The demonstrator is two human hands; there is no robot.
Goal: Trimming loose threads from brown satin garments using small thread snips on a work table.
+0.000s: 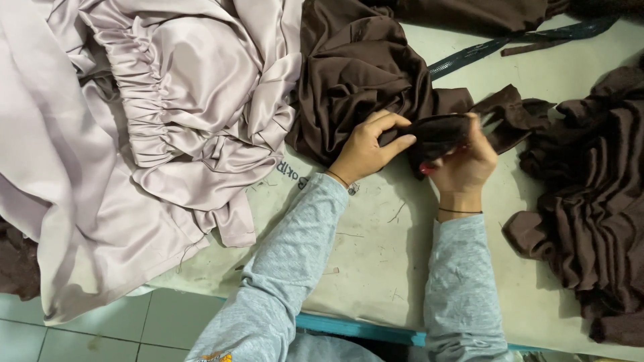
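Pale worn surface (376, 255), fabric heaped around. Left hand (367, 149) pinches the dark brown fabric piece (439, 131) at mid-surface; right hand (466, 164) is closed on its far end. Judged light, limp, slippery; grip folded edges.

A fold of cloth (436, 131) is held between the left hand (367, 149) and the right hand (466, 164) above the table (376, 248), with a gathered garment (168, 121) spread to the left, a bunched pile (590, 201) to the right, and a strap (510, 41) behind.
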